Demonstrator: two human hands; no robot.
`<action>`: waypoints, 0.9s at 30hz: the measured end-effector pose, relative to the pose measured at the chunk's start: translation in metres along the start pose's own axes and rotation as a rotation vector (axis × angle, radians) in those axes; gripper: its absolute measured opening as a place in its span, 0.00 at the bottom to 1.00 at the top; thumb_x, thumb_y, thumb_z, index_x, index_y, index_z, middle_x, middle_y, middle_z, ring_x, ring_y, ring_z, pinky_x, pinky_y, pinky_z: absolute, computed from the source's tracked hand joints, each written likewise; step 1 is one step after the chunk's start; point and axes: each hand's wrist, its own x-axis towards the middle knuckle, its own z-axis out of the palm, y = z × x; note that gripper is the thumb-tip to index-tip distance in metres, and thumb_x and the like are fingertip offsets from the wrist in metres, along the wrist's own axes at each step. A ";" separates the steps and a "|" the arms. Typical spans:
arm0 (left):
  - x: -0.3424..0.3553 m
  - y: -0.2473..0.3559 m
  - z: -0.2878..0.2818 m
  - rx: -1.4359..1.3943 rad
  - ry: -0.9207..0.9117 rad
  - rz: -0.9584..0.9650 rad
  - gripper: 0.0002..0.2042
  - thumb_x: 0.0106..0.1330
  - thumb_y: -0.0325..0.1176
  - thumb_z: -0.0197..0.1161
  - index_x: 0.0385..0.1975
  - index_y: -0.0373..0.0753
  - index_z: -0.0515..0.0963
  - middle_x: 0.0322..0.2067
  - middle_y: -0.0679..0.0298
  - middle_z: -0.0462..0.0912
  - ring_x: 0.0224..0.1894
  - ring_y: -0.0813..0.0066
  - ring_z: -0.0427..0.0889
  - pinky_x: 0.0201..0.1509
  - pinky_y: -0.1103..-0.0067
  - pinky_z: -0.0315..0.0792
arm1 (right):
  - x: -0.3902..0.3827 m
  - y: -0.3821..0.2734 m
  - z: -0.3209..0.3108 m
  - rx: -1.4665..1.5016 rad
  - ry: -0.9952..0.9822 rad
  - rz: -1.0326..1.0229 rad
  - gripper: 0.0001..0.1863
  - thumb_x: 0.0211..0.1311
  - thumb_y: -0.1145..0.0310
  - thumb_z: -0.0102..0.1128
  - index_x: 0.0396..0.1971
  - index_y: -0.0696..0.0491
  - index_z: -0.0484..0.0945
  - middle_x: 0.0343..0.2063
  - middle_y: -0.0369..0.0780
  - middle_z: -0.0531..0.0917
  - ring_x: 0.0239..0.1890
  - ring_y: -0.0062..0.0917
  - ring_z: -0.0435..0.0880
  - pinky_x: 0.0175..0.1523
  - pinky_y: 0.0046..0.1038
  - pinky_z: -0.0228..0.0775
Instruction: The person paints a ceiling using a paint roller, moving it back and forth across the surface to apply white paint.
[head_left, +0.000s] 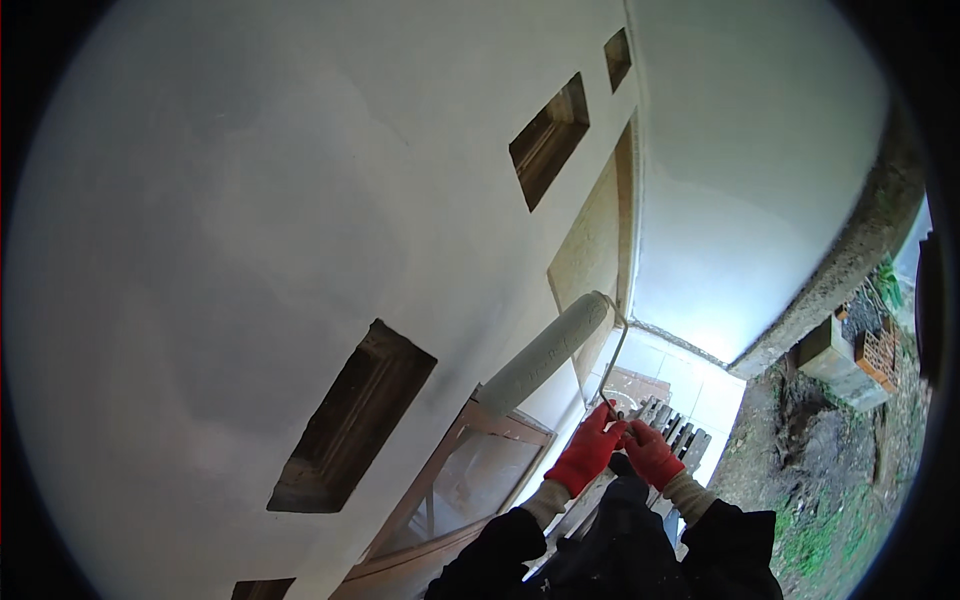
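A long white paint roller (540, 350) lies on or close to the white plastered wall (200, 200), its bent wire frame (622, 340) running down to the handle. My left hand (590, 448) and my right hand (650, 455), both in red gloves, are closed round that handle, close together at the lower middle of the view. The handle itself is mostly hidden by my fingers. Below my hands is a slatted wooden platform (690, 448).
Several dark recessed openings (350, 415) cut the wall. A wooden-framed glass opening (470, 475) is below the roller. A second white surface (750, 200) rises at right, beside pale floor tiles (690, 385), rough earth (820, 500) and blocks with bricks (850, 360).
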 end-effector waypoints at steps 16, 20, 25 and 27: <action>0.124 0.042 0.035 -0.200 0.124 -0.035 0.09 0.64 0.30 0.63 0.39 0.38 0.70 0.30 0.64 0.77 0.29 0.78 0.77 0.33 0.80 0.74 | 0.105 -0.007 -0.096 -0.111 -0.070 -0.123 0.09 0.55 0.70 0.58 0.36 0.55 0.74 0.20 0.46 0.79 0.25 0.36 0.82 0.30 0.34 0.71; 0.139 0.035 0.041 -0.107 0.073 -0.001 0.09 0.64 0.31 0.63 0.39 0.38 0.70 0.31 0.65 0.76 0.29 0.79 0.77 0.33 0.80 0.73 | 0.105 0.002 -0.108 -0.005 -0.088 -0.071 0.10 0.58 0.67 0.60 0.35 0.56 0.75 0.20 0.44 0.78 0.23 0.29 0.80 0.29 0.31 0.70; 0.151 0.013 0.045 -0.290 0.162 -0.135 0.10 0.65 0.32 0.62 0.41 0.38 0.70 0.31 0.65 0.77 0.31 0.80 0.77 0.35 0.81 0.73 | 0.115 0.017 -0.104 0.052 -0.125 0.009 0.13 0.62 0.61 0.61 0.34 0.56 0.75 0.19 0.42 0.78 0.22 0.20 0.75 0.27 0.29 0.67; 0.157 -0.003 0.031 -0.254 0.202 -0.132 0.11 0.65 0.33 0.62 0.41 0.37 0.70 0.31 0.65 0.77 0.30 0.79 0.77 0.34 0.80 0.73 | 0.130 0.007 -0.099 0.011 -0.216 0.050 0.13 0.63 0.60 0.59 0.33 0.57 0.75 0.18 0.42 0.77 0.22 0.19 0.75 0.27 0.29 0.66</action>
